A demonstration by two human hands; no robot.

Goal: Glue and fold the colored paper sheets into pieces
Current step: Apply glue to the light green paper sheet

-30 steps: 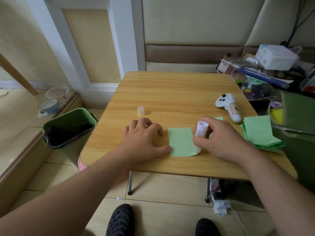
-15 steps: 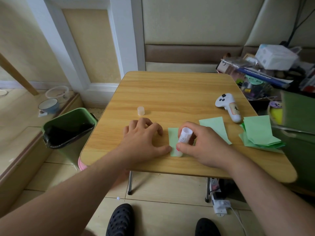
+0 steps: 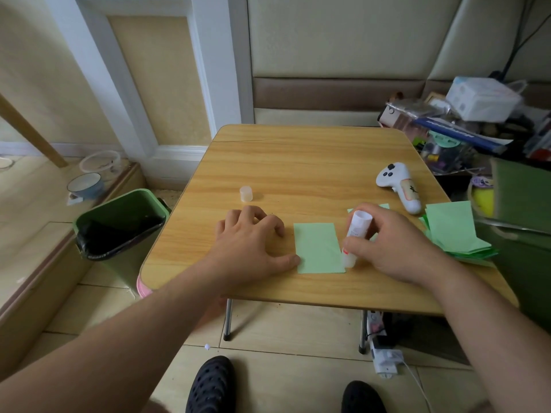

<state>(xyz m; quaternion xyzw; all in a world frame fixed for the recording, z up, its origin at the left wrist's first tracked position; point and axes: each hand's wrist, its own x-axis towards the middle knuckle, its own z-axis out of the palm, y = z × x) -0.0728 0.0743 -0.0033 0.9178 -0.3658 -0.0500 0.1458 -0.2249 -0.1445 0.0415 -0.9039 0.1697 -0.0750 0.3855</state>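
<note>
Presently, right hand [image 3: 396, 248] grips glue stick [image 3: 354, 238], tip at green sheet's [image 3: 317, 247] lower-right edge. Left hand [image 3: 250, 242] rests spread, thumb touching sheet.

The right hand [image 3: 396, 248] covers most of a second light green paper sheet [image 3: 383, 206] and the white glue stick's [image 3: 354, 236] lower side. The green paper stack [image 3: 453, 231] lies partly under a dark green box [image 3: 524, 204] cut off by the right edge.
</note>
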